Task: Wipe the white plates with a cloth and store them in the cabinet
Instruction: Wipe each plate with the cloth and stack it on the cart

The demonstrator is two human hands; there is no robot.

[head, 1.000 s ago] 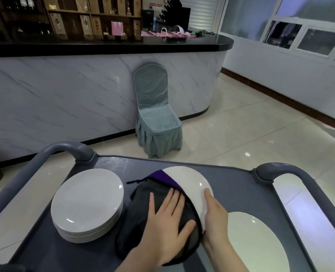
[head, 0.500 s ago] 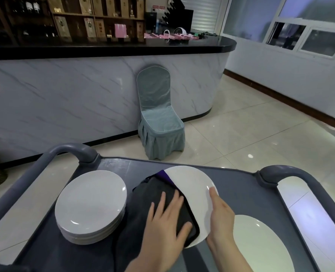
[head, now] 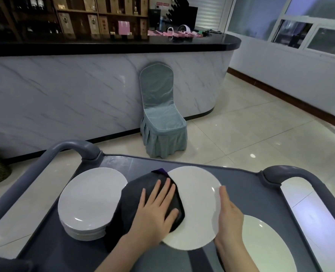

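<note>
Dark cloth (head: 141, 186) lies under flat left hand (head: 155, 211); right hand (head: 230, 213) touches plate (head: 199, 195) rim.

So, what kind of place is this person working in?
Probably a restaurant or banquet hall: a marble-fronted bar counter with bottle shelves behind, a chair in a banquet-style cover, and a service cart carrying a stack of white plates.

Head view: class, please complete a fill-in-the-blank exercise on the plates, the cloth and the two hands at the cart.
1. The left hand presses a dark ____ flat onto the middle plate.
2. The right hand touches that plate's ____ rim.
3. The stack of plates stands on the ____ side of the cart.
Missing words: cloth; right; left.
</note>
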